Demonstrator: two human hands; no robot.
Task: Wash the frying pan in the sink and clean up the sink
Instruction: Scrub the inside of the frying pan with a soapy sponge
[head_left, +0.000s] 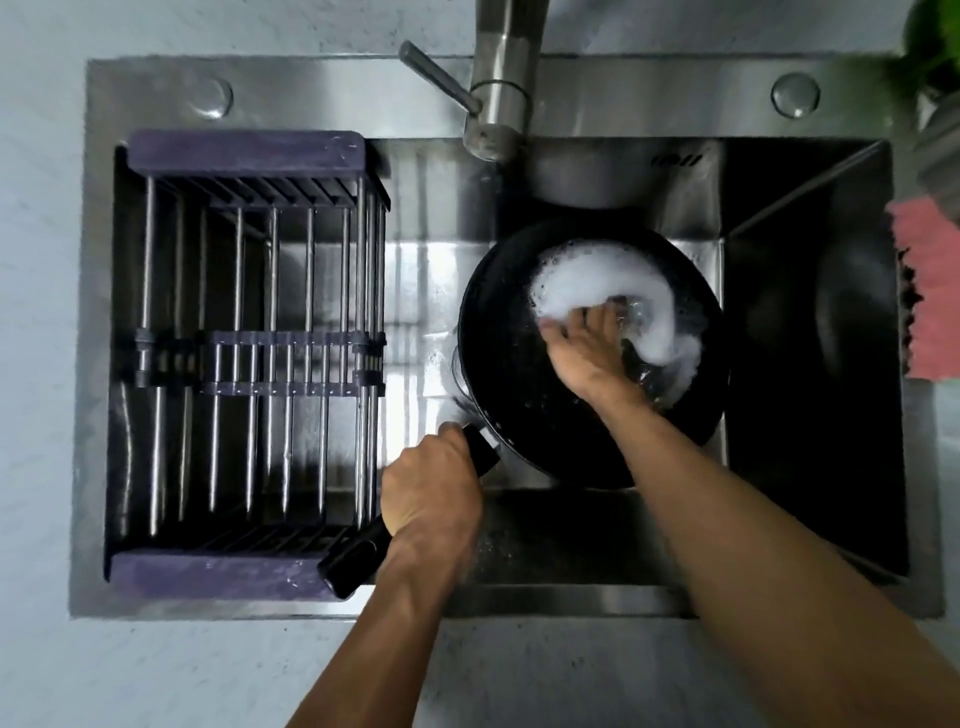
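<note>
A black frying pan (498, 332) sits tilted in the steel sink (810, 338), below the tap. White foam (587, 280) curls across its inside. My left hand (431, 488) grips the pan's black handle (358, 556), which points toward the sink's near edge. My right hand (587, 348) is inside the pan and presses a shiny scrubber (636, 314) against the bottom. The foam and my palm hide most of the scrubber and my fingertips.
A drying rack (249, 353) with purple ends and steel bars fills the sink's left half. The tap (501, 88) and its lever stand at the back centre. A pink cloth (930, 291) lies on the counter at the right edge, with something green behind it.
</note>
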